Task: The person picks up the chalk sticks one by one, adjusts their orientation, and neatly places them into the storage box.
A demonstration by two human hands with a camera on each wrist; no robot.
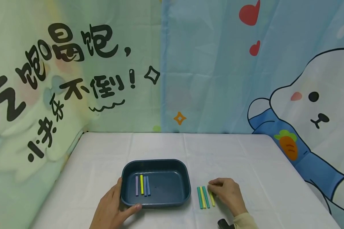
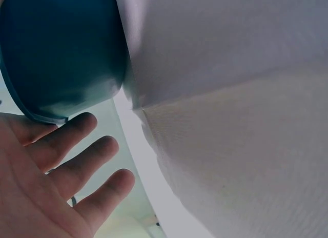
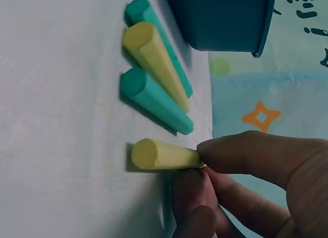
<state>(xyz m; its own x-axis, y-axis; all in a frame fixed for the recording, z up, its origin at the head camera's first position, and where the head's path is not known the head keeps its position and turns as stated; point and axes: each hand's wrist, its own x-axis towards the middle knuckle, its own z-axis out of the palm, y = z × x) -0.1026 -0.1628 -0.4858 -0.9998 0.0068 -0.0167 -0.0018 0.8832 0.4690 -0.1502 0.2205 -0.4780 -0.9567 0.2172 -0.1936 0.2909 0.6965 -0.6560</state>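
Several chalk sticks lie on the white table. My right hand (image 1: 226, 192) pinches the far end of a yellow chalk stick (image 3: 165, 155) between thumb and fingertips; its near end is close over the cloth. Just left of it are a green stick (image 3: 154, 99), a yellow one (image 3: 156, 58) and another green one (image 3: 146, 12), side by side. In the dark blue tray (image 1: 172, 197) lie a purple stick (image 1: 136, 186), a yellow stick (image 1: 141, 184) and two blue sticks (image 1: 148, 186). My left hand (image 1: 110, 206) rests at the tray's near left corner, fingers extended along its side and thumb at the front rim.
The white tablecloth (image 1: 232, 152) spreads around the tray and chalk. Behind the table hangs a printed curtain (image 1: 206, 95) with lettering and a cartoon bear. A black object (image 1: 224, 224) shows beside my right sleeve (image 1: 245, 221).
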